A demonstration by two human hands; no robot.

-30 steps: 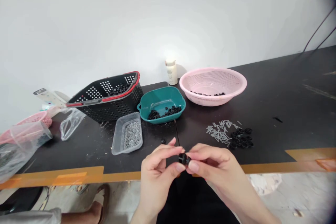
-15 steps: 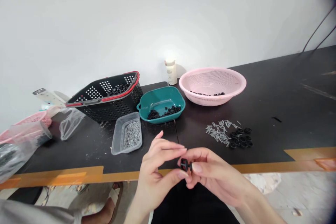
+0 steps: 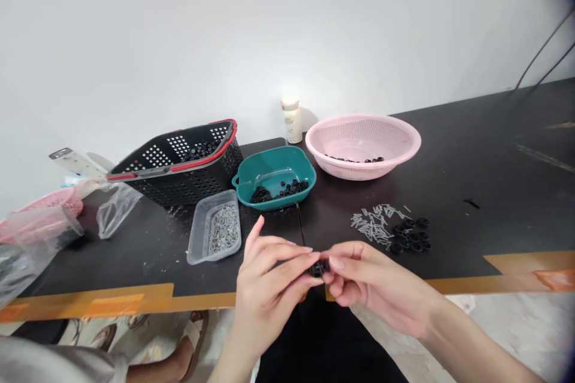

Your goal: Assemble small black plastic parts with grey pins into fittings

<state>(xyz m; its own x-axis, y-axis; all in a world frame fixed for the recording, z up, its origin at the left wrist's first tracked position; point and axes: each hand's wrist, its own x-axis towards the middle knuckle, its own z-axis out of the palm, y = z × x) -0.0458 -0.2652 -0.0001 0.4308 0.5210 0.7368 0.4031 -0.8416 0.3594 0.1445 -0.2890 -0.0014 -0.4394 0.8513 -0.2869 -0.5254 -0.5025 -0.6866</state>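
Note:
A small black plastic part [image 3: 318, 268] is pinched between my two hands just above the table's front edge. My left hand [image 3: 273, 278] grips its left side with thumb and fingers, the little finger raised. On its right side, the thumb and fingertips of my right hand [image 3: 366, 272] are closed on the same part, and they hide some of it. To the right on the table lie a loose pile of thin metal pins [image 3: 375, 224] and a cluster of black round parts [image 3: 411, 236].
A clear plastic tub [image 3: 193, 242] holds many metal pins. Behind it stand a black basket [image 3: 179, 182], a teal basin [image 3: 272, 158], a white bottle [image 3: 293, 122] and a pink colander [image 3: 359, 170]. Plastic bags [image 3: 119, 206] lie at left. Another person's leg [image 3: 157, 368] shows below the table.
My left fingers and thumb have closed in on the black part, which now looks more covered and turned. Both hands have risen slightly.

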